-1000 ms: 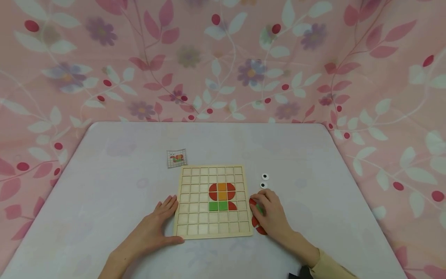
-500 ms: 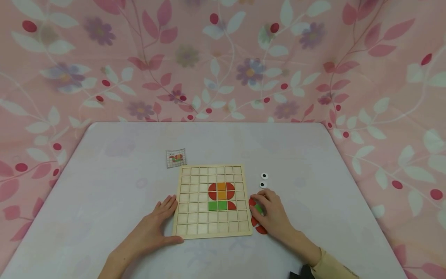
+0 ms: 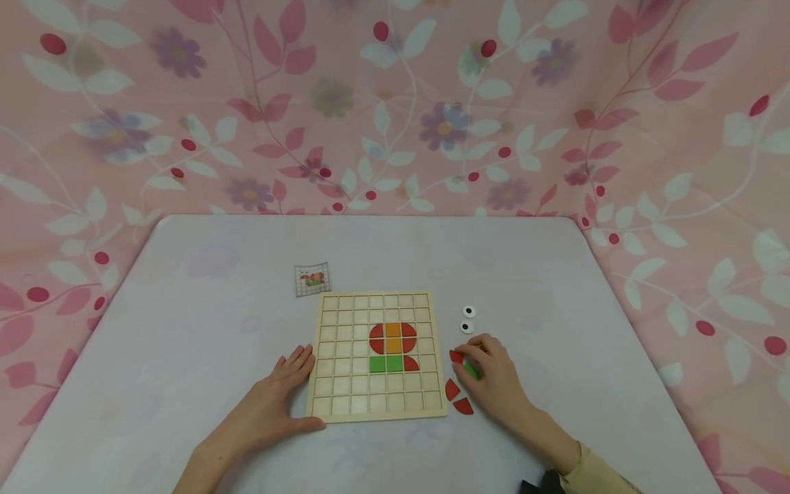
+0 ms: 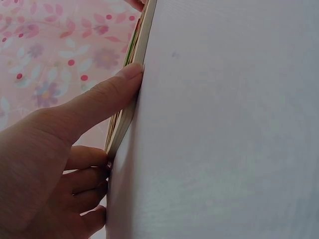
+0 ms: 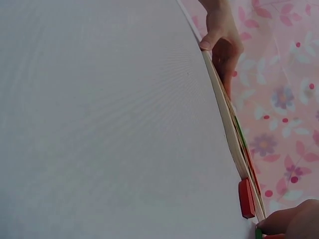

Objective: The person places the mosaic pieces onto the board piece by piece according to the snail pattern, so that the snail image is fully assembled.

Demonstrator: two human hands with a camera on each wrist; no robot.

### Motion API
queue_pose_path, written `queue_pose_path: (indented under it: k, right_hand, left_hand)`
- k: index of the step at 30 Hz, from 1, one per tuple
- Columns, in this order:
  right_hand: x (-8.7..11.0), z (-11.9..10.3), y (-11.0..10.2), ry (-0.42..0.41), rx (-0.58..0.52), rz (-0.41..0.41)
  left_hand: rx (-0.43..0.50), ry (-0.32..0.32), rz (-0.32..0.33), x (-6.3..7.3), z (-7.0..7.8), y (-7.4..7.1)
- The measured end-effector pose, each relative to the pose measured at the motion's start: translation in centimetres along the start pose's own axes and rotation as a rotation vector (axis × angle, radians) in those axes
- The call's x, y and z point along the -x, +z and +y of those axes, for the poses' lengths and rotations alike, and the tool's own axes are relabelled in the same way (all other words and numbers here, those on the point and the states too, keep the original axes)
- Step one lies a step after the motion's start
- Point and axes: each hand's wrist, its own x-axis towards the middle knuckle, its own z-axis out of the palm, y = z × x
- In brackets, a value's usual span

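Observation:
A wooden grid board [image 3: 352, 387] lies mid-table, with red, orange and green flat blocks in several cells. My left hand [image 3: 271, 398] rests at its lower left corner. Those fingers lie straight along the left side, and the left wrist view shows the thumb [image 4: 107, 94] against the board's edge. Right of the board, my right hand [image 3: 496, 381] bends thumb and index finger around a red quarter-circle block [image 3: 456, 356] and a green block [image 3: 471, 370]; the fingers partly cover both. Two more red quarter-circle blocks [image 3: 463, 406] lie beside the board's right edge.
Two round eye pieces [image 3: 469, 311] lie just beyond the right hand. A small pattern card [image 3: 312, 280] sits past the board's upper left corner. Floral cloth [image 3: 395, 137] stands behind the white table [image 3: 204, 295]. Something black [image 3: 543, 482] shows near the right sleeve.
My right hand has slid a little to the right, away from the board, and the red and green blocks at its fingers moved along. The left hand stays in place.

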Motion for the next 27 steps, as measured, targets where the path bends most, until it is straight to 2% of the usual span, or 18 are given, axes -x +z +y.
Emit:
queue_pose_path:
  k: [9, 15, 20, 27]
  right_hand:
    - [-0.8, -0.7, -0.4, 0.033, 0.003, -0.053]
    - [-0.9, -0.6, -0.3, 0.001, -0.008, -0.026]
    - [-1.2, -1.1, 0.1, -0.091, -0.081, -0.006]
    - [-1.6, -2.5, 1.9, -0.259, -0.143, -0.064]
  left_hand:
    - [0.017, 0.006, -0.003, 0.0, 0.1, -0.1]
    - [0.013, 0.007, -0.004, 0.1, 0.1, -0.1]
    - [0.011, 0.008, 0.0, 0.1, 0.1, -0.2]
    - [0.021, -0.004, -0.01, 0.1, 0.2, -0.3]
